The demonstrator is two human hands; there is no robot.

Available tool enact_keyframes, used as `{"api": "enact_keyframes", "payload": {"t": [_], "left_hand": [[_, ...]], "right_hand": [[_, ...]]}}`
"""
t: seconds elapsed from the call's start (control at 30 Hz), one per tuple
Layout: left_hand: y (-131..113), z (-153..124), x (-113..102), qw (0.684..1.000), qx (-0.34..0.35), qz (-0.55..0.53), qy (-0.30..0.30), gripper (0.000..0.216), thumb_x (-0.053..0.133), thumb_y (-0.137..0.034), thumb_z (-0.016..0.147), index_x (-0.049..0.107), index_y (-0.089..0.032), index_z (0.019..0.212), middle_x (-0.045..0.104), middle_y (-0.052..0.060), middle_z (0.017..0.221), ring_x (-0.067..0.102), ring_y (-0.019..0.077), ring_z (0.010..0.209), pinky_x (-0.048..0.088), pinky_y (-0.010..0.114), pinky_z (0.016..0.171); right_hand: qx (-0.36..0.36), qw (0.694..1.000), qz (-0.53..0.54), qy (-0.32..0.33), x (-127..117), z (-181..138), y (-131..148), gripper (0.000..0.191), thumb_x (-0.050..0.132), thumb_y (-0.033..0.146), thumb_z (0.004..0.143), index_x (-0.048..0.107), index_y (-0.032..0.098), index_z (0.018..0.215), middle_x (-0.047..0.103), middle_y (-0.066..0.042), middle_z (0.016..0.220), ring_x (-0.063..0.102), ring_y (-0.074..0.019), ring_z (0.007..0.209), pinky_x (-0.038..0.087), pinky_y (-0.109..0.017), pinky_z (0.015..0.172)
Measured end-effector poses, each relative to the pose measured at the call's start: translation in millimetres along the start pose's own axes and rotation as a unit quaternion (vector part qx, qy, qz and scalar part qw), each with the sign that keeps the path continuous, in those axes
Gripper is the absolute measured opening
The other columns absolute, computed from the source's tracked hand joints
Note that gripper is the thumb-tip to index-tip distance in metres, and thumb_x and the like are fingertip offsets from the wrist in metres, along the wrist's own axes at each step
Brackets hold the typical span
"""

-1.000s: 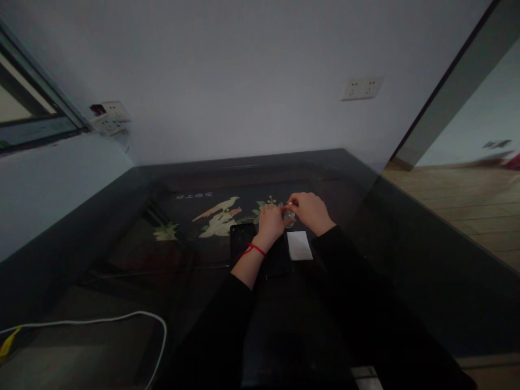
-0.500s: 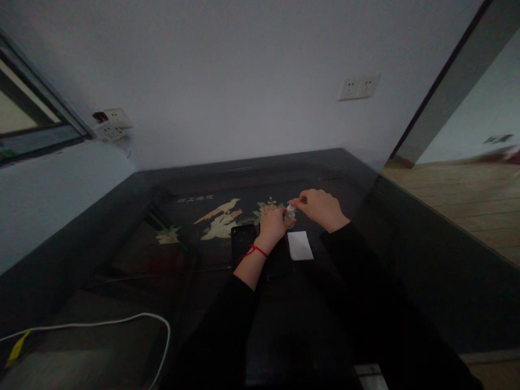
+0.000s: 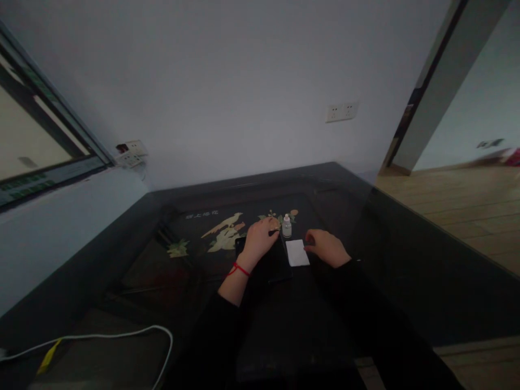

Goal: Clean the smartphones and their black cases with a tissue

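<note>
A small clear bottle with a white cap (image 3: 287, 227) stands upright on the dark table. Just left of it is my left hand (image 3: 261, 237), fingers bent and apart, holding nothing I can see. Under and beside that hand lies a flat black device (image 3: 278, 266), like a phone or tablet, partly hidden by the hand and wrist. In front of the bottle rests a white folded wipe or paper (image 3: 298, 253). My right hand (image 3: 327, 249) is at its right edge, with curled fingers and a gap between thumb and forefinger; whether it touches the sheet is unclear.
The glossy dark table (image 3: 390, 271) carries a bird-and-flower picture (image 3: 225, 238). A white cable (image 3: 109, 335) with a yellow tag (image 3: 49, 356) lies at front left. Behind stands a wall with sockets (image 3: 341, 112); a window (image 3: 44, 119) is at left.
Both hands have come off the bottle, which now stands by itself. My left hand has shifted left, and my right hand has come down beside the white sheet. The camera view has tilted up slightly.
</note>
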State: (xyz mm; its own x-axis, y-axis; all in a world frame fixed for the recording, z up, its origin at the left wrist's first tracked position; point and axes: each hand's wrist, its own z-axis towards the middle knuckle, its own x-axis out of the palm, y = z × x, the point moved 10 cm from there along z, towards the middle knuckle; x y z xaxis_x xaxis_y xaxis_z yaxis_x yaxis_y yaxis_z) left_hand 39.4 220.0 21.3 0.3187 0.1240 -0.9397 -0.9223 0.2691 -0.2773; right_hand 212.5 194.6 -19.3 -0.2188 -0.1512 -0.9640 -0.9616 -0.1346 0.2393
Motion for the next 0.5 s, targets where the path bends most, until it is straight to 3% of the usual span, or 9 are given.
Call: {"api": "enact_keyframes", "payload": {"t": [0.13, 0.27, 0.37, 0.5], "left_hand": [[56, -33, -26, 0.997, -0.073, 0.022, 0.011, 0.040, 0.050, -0.036, 0.089, 0.054, -0.021, 0.126, 0.062, 0.011, 0.125, 0.057, 0.0225, 0.116, 0.043, 0.033, 0.098], [110, -68, -27, 0.981, -0.183, 0.050, 0.039, 0.035, 0.042, -0.034, 0.090, 0.059, -0.015, 0.115, 0.069, 0.016, 0.103, 0.065, 0.0288, 0.100, 0.047, 0.040, 0.087], [122, -81, -9, 0.975, -0.206, 0.038, 0.076, 0.036, 0.044, -0.039, 0.088, 0.064, -0.013, 0.103, 0.070, 0.019, 0.097, 0.067, 0.0335, 0.094, 0.049, 0.043, 0.081], [119, -81, 12, 0.977, -0.193, -0.010, 0.091, 0.039, 0.054, -0.039, 0.081, 0.062, -0.016, 0.112, 0.070, 0.017, 0.102, 0.066, 0.0322, 0.097, 0.049, 0.039, 0.082]], "right_hand": [[-0.075, 0.997, 0.017, -0.030, -6, 8, 16, 0.033, 0.057, 0.034, 0.092, 0.055, 0.017, 0.121, 0.058, -0.009, 0.122, 0.060, -0.0217, 0.104, 0.052, -0.043, 0.087], [-0.031, 0.998, 0.011, -0.058, -3, 15, 13, 0.032, 0.056, 0.035, 0.093, 0.056, 0.018, 0.120, 0.058, -0.009, 0.122, 0.060, -0.0210, 0.103, 0.053, -0.042, 0.086], [0.024, 0.998, 0.004, -0.049, 4, 14, 3, 0.033, 0.057, 0.034, 0.093, 0.055, 0.018, 0.121, 0.058, -0.009, 0.122, 0.060, -0.0210, 0.103, 0.053, -0.042, 0.086], [0.057, 0.998, 0.003, -0.020, 15, 6, -5, 0.034, 0.057, 0.040, 0.092, 0.059, 0.014, 0.113, 0.062, -0.011, 0.113, 0.062, -0.0221, 0.098, 0.053, -0.041, 0.082]]}}
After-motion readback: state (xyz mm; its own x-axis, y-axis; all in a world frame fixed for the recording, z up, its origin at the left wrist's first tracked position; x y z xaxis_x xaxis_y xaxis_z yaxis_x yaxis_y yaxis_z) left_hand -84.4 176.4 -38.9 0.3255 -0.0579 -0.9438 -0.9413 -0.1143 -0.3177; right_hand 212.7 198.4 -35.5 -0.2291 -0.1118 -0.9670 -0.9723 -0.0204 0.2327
